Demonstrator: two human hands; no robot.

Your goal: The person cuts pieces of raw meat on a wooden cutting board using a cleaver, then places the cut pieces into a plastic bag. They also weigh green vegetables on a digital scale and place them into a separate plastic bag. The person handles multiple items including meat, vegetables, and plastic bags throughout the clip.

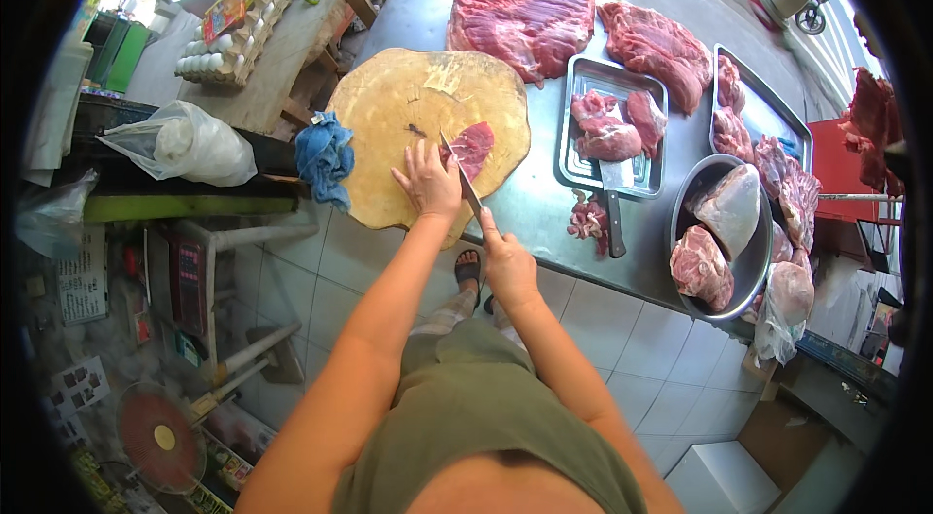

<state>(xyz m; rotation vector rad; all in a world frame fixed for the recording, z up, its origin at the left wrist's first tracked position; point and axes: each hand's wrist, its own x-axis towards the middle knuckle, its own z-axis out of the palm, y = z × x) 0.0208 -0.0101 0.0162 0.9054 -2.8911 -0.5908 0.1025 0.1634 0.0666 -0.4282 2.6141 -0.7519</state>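
from my end, at the far left i see a round fan, then a clear plastic bag with something white inside, and a tray of eggs above it. a bunched blue cloth touches the left edge of the wooden chopping board. on the board i have the left hand laid palm down, fingers outstretched and loosely parted; i can't tell whether they press on the meat. the red meat slice lies flat right of those fingers, the knife slanting along its left side. i have the right hand closed around the knife's handle. further right, on the metal table, sit a broad meat slab, a rectangular tray of meat chunks, a black-handled knife leaning on its rim, and a round basin holding large cuts.
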